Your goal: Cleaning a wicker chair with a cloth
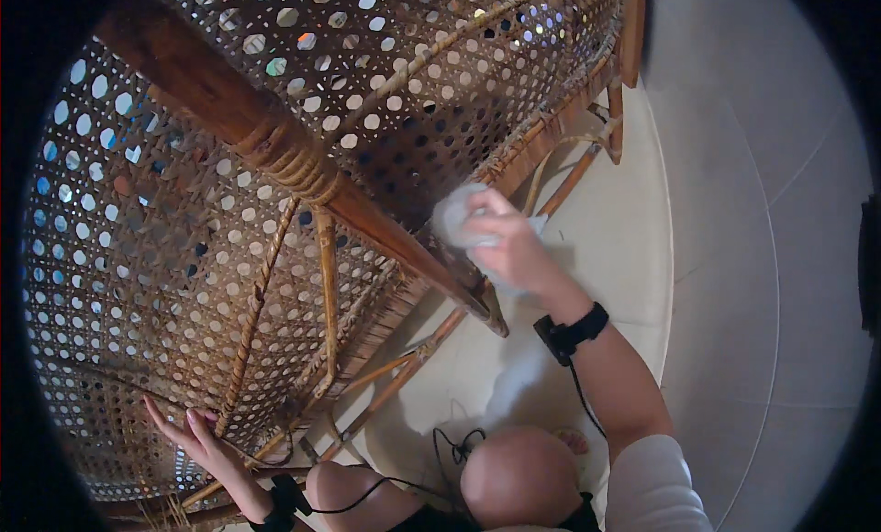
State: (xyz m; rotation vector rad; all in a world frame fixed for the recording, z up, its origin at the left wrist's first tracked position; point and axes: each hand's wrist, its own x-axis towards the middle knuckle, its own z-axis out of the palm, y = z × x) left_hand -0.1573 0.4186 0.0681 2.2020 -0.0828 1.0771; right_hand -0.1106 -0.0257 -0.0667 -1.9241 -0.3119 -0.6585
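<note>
A large woven rattan piece of furniture [248, 348] with open cane mesh takes up the left and top of the head view. My right hand [514, 252] is closed round a whitish crumpled cloth [456, 215], slightly blurred, at the bound rattan edge near the middle. Close by runs a thick brown wooden leg [367, 220], wrapped with cane at its upper part. At the lower left, my left hand [206, 448] has its fingers stretched apart against or just in front of the cane mesh; whether it touches cannot be made out.
Thin rattan braces [328, 293] join the leg and the frame. Another rattan leg [615, 119] stands at the upper right. Pale tiled floor [734, 302] lies to the right. My bent knees [518, 477] are at the bottom, with black cables [454, 445] from the wrist straps nearby.
</note>
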